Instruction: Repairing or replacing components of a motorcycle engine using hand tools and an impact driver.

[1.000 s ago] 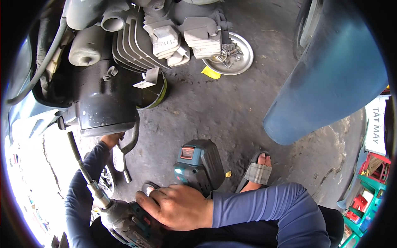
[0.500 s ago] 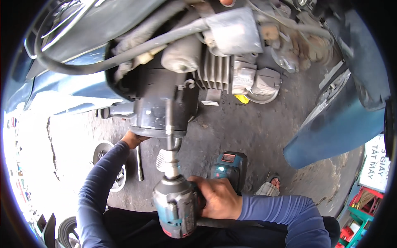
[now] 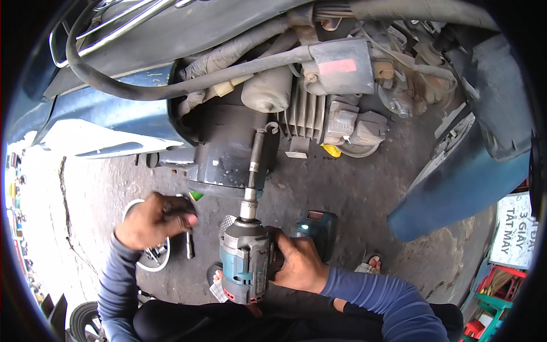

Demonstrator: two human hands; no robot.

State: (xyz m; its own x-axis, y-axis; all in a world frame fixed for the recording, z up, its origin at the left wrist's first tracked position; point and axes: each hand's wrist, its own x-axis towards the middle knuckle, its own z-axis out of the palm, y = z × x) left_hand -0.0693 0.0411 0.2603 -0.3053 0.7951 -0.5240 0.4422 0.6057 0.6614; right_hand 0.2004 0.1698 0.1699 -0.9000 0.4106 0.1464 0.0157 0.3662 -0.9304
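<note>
My right hand (image 3: 300, 262) grips the handle of a teal and grey cordless impact driver (image 3: 244, 256), its battery (image 3: 318, 228) showing beyond the hand. A long socket extension (image 3: 254, 159) points away from the driver, its tip in front of the dark engine cover (image 3: 219, 171) near a small metal hook. I cannot tell whether the tip touches a bolt. To the left, my left hand (image 3: 155, 221) is raised, apart from the engine, with fingers curled and pressed together. Whatever they hold, if anything, is hidden. Beside that hand, a metal bar tool (image 3: 190, 244) lies on the ground.
A partly stripped motorbike fills the far side, with a finned cylinder (image 3: 305, 117) and a thick black hose (image 3: 228, 69). Blue body panels (image 3: 439, 176) hang at right. A round white-rimmed part (image 3: 152, 267) lies left. Red and green trays (image 3: 493, 302) stand at the right edge.
My left hand has come away from under the engine cover, toward me and to the left. The impact driver's tip has shifted right, and my right hand keeps its grip.
</note>
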